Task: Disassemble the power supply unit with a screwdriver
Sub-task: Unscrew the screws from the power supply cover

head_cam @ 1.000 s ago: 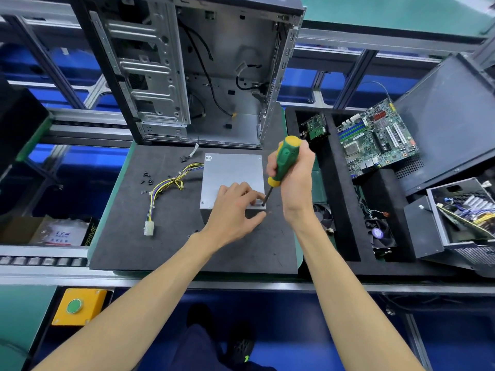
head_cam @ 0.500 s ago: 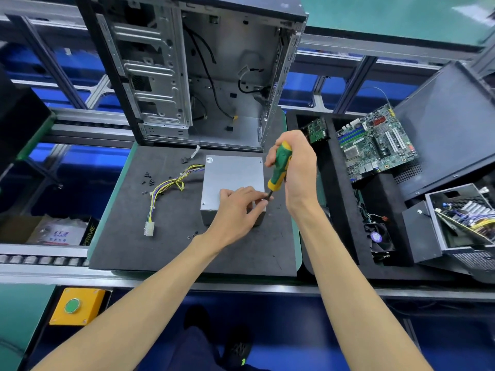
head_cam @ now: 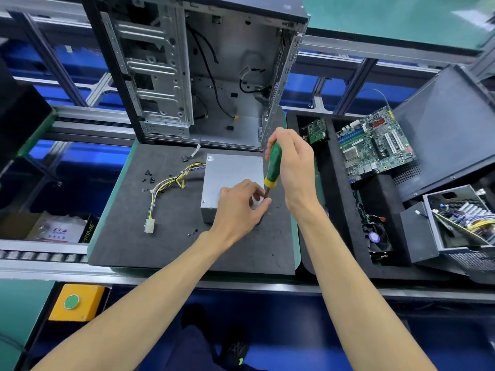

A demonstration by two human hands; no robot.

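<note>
The grey metal power supply unit (head_cam: 230, 178) lies flat on the black foam mat (head_cam: 166, 245), its yellow and black cable bundle (head_cam: 171, 183) trailing left to a white connector. My left hand (head_cam: 238, 207) grips the unit's near right corner, thumb over the edge. My right hand (head_cam: 293, 163) holds the green and yellow screwdriver (head_cam: 272, 167) nearly upright. Its tip is down at the unit's right edge, beside my left fingers; the tip itself is hidden.
An open computer case (head_cam: 198, 73) stands behind the mat. Several loose black screws (head_cam: 148, 178) lie left of the cables and two more (head_cam: 192, 232) near the unit's front. A black tray at right holds a motherboard (head_cam: 375, 145), a small card (head_cam: 316, 131) and a fan (head_cam: 375, 236).
My right hand has slid higher on the screwdriver handle and turned on it. My left hand has stayed on the unit's corner. The view has shifted slightly.
</note>
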